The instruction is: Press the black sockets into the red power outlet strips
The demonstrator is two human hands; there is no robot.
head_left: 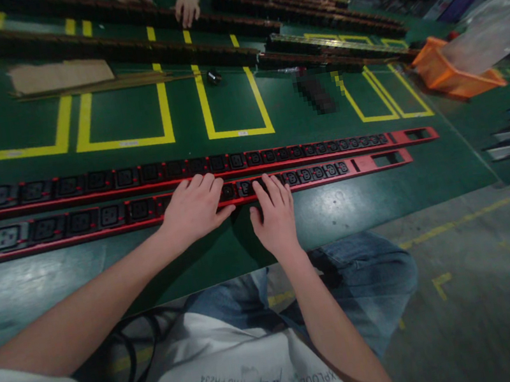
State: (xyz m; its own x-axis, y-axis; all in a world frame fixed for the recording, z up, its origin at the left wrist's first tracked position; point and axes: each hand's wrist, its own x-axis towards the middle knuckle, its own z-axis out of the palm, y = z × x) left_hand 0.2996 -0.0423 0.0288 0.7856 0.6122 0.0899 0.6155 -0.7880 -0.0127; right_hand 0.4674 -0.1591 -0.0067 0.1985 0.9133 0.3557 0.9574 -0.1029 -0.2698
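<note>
Two long red power strips with rows of black sockets lie side by side on the green table. The near power strip (365, 164) is under both my hands. My left hand (196, 208) lies across it, fingers bent over the far edge and thumb along the near edge, gripping it and covering some sockets. Just to the right, my right hand (276, 217) has its fingertips on the sockets, with fingers extended and thumb apart. Beyond my hands, the far power strip (408, 137) runs nearly parallel, a narrow gap away.
Yellow tape marks boxes on the green table (118, 122). A cardboard piece (60, 75) and a small metallic part (214, 77) lie beyond the strips. Long dark rails cross the back, near another person's hand (187, 9). An orange bin (454, 72) with clear plastic stands right.
</note>
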